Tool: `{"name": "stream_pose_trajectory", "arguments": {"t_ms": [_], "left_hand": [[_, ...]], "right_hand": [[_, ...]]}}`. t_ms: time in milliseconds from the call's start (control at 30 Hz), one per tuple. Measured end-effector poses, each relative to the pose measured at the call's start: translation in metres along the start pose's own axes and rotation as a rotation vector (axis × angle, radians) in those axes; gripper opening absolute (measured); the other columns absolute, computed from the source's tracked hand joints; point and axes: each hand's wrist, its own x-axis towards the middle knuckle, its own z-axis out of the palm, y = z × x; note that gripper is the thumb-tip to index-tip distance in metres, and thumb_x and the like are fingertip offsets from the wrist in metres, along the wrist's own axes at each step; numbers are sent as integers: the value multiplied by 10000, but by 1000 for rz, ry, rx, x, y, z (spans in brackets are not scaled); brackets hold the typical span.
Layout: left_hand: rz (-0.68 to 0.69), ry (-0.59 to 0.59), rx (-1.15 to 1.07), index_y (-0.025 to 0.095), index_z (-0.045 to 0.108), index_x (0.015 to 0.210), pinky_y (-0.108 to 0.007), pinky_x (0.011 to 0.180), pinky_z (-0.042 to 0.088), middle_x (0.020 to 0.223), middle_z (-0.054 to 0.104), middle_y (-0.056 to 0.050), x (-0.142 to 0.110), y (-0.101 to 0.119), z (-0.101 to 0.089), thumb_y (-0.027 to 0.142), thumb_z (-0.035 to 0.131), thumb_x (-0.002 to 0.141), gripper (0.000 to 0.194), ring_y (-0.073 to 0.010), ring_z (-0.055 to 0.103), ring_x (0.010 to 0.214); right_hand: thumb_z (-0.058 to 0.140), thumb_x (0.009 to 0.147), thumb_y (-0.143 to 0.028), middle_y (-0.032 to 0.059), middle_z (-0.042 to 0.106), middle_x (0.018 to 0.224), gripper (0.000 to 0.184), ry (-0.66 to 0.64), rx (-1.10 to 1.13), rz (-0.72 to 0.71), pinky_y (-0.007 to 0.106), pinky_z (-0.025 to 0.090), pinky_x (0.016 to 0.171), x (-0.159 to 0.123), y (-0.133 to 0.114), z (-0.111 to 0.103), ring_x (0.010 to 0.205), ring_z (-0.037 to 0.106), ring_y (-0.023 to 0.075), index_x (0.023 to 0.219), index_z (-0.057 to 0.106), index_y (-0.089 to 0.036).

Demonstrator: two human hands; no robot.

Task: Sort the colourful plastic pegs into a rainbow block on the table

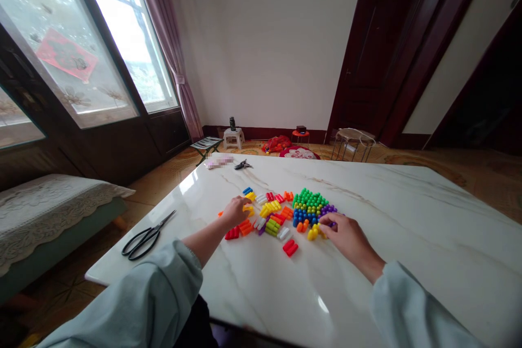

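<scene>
Small colourful plastic pieces with rounded ends lie on the marble-patterned table. My left hand [236, 211] reaches over the left part of the spread, its fingers curled at a yellow piece [248, 210]. Close by lie lime-green pieces [272, 227], red pieces [290, 248] and other yellow pieces [269, 207]. To the right, green pieces [310, 197] and blue pieces [305, 218] stand upright in a packed group. My right hand [341, 231] is at this group's near right corner, thumb and forefinger pinched by upright yellow pieces [314, 232]. Purple pieces [328, 209] stand just beyond; its fingertips partly hide what they pinch.
Black-handled scissors [147, 238] rest on the table [367, 293] at the left. Dark pliers [243, 165] lie near the far edge, beside a blurred pink item [219, 161]. Beyond stand a white stool [233, 137] and a round-topped stool [354, 135]; a cloth-covered bench [53, 201] is at left.
</scene>
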Motion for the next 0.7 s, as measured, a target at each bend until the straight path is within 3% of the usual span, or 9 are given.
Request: {"name": "stream_pose_trajectory", "arguments": {"t_ms": [167,400,700], "left_hand": [[-38,-45,21,255,580,1244,-399,918,453,1248,576,-108,-2,-1,2,299,656,723,528,-313,554,1131],[118,-65,-16,222,621,1198,-323,1028,387,1238,588,-90,-3,3,6,230,705,681,524,-257,527,1172],[138,-29,-3,194,643,1138,-333,976,426,1147,591,-99,-6,14,6,179,670,687,452,-258,550,1105]], "right_hand": [[538,735,-310,13,698,810,154,-11,10,7,289,489,671,0,0,1,704,637,184,766,669,-235],[536,742,-321,11,696,793,162,-43,40,15,278,486,647,-1,1,4,686,642,181,765,669,-233],[538,738,-303,11,694,798,151,-63,75,22,270,477,632,-2,-1,5,673,637,173,769,664,-226]]}}
